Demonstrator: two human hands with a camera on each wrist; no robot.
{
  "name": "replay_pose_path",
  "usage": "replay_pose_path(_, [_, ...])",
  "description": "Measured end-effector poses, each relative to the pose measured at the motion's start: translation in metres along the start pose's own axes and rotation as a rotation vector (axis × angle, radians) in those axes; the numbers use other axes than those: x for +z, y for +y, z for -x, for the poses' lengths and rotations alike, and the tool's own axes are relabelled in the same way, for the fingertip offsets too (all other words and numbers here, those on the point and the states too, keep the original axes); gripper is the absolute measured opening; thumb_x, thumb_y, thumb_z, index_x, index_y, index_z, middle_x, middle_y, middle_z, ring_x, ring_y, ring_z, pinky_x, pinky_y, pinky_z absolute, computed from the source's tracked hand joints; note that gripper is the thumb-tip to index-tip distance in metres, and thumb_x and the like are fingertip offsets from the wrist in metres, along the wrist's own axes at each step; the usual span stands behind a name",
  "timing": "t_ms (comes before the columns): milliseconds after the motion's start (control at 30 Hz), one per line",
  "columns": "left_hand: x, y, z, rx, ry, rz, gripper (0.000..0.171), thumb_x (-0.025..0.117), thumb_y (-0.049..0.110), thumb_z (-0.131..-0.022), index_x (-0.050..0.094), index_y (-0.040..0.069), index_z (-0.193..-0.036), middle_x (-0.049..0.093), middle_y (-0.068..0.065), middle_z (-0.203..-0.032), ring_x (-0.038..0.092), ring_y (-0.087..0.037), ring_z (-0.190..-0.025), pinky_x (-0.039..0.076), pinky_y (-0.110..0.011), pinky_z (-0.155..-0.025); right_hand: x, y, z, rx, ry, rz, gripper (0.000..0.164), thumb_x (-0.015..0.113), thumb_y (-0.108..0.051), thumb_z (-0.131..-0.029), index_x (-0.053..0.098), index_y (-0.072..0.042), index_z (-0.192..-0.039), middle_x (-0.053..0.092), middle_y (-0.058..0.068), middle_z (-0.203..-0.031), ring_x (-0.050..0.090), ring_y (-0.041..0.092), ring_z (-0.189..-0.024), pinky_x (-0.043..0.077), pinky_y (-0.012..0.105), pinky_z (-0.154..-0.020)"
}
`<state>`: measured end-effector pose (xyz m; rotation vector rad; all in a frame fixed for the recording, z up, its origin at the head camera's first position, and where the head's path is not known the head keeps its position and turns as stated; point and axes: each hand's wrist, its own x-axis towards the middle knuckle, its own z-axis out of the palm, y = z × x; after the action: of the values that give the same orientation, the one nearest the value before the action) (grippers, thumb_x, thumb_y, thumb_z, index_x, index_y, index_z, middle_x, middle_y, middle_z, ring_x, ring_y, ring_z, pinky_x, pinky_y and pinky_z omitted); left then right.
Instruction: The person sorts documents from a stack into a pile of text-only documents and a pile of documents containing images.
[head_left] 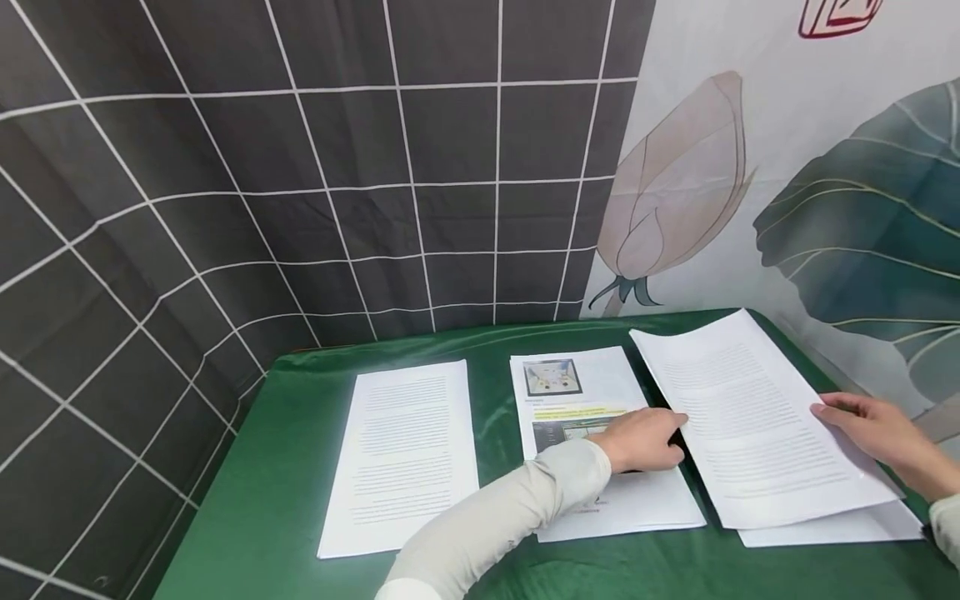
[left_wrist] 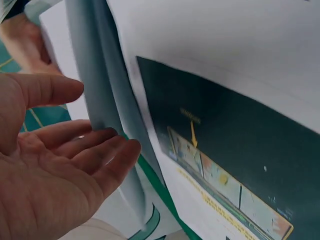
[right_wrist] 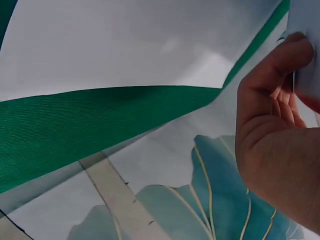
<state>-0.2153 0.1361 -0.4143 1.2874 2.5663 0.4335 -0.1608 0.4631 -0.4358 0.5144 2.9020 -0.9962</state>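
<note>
Several white printed sheets [head_left: 738,417] are lifted at an angle on the right side of the green table. My right hand [head_left: 877,429] pinches their right edge; in the right wrist view that hand [right_wrist: 272,110] has its fingers bent around the paper edge at the far right. My left hand [head_left: 645,440] is by the left edge of the lifted sheets, above the middle stack [head_left: 570,383] with its pictures and yellow highlighting. In the left wrist view the thumb stands apart from the extended fingers [left_wrist: 112,165], whose tips are near or touching the sheets' edge.
Another printed stack [head_left: 405,450] lies at the left on the green tablecloth [head_left: 247,500]. Under the lifted sheets is more white paper [head_left: 832,531]. A dark grid curtain [head_left: 337,167] and a floral hanging [head_left: 690,167] stand behind the table.
</note>
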Motion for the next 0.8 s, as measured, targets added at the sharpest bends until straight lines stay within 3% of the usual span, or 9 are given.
replay_pose_path(167, [0.011,0.004,-0.007,0.032,-0.053,-0.112,0.049,0.055,0.030,-0.092,0.045,0.023,-0.139,0.052,0.015,-0.130,0.050,0.005,-0.109,0.041,-0.015,-0.086,0.002,0.010,-0.002,0.021,0.056,0.003,0.072,0.037,-0.047,-0.099,0.033,0.018,-0.129,0.030,0.045,-0.126,0.032,0.055,-0.109,0.026,0.065,-0.090])
replay_pose_path(333, [0.022,0.008,-0.013,-0.011,-0.078,-0.195,0.060,0.055,0.036,-0.091,0.035,0.025,-0.146,0.042,0.016,-0.140,0.038,0.005,-0.126,0.037,-0.022,-0.099,0.007,0.020,0.000,0.063,0.047,-0.014,0.068,0.037,-0.041,-0.100,0.032,0.021,-0.130,0.030,0.045,-0.127,0.032,0.055,-0.113,0.026,0.065,-0.092])
replay_pose_path(500, [0.030,0.011,-0.017,-0.047,-0.076,-0.224,0.064,0.055,0.038,-0.090,0.031,0.027,-0.148,0.037,0.016,-0.145,0.030,0.004,-0.133,0.029,-0.027,-0.108,0.011,0.028,-0.002,0.124,0.058,-0.070,0.067,0.034,-0.037,-0.102,0.027,0.022,-0.133,0.027,0.045,-0.130,0.029,0.055,-0.115,0.022,0.067,-0.096])
replay_pose_path(800, [0.037,0.017,-0.022,-0.065,-0.071,-0.238,0.062,0.052,0.037,-0.092,0.028,0.029,-0.149,0.036,0.013,-0.144,0.030,0.001,-0.134,0.027,-0.028,-0.109,0.012,0.034,-0.001,0.142,0.094,-0.072,0.064,0.033,-0.032,-0.101,0.025,0.022,-0.134,0.025,0.045,-0.131,0.028,0.057,-0.117,0.022,0.067,-0.098])
